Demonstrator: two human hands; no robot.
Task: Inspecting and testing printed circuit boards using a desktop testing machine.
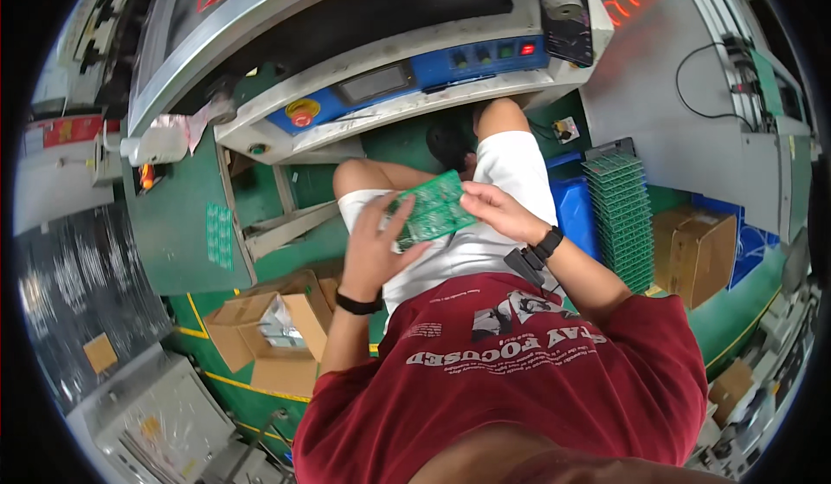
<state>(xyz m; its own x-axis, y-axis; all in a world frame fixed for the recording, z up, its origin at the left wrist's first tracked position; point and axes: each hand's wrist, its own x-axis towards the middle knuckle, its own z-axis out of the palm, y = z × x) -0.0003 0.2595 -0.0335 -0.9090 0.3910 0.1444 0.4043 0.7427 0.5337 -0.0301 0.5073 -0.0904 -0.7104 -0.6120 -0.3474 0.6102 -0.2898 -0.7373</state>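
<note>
A green circuit board panel (pixel 433 210) is held over my lap, above my white shorts. My left hand (pixel 377 240) grips its left end, with the fingers over the upper face and the thumb along the near edge. At the board's right end, my right hand (pixel 502 210) pinches the corner between thumb and fingers. Both hands wear dark wristbands. Another green circuit board panel (pixel 219 235) lies on the green table surface to my left. On my right stands a tall rack of stacked green boards (pixel 620 216).
Ahead is a machine with a blue control panel (pixel 407 81) and a red emergency stop button (pixel 301 117). An open cardboard box (pixel 281 332) sits on the floor at left; a closed carton (pixel 695 254) stands beyond the rack. A blue bin (pixel 575 211) is beside my right leg.
</note>
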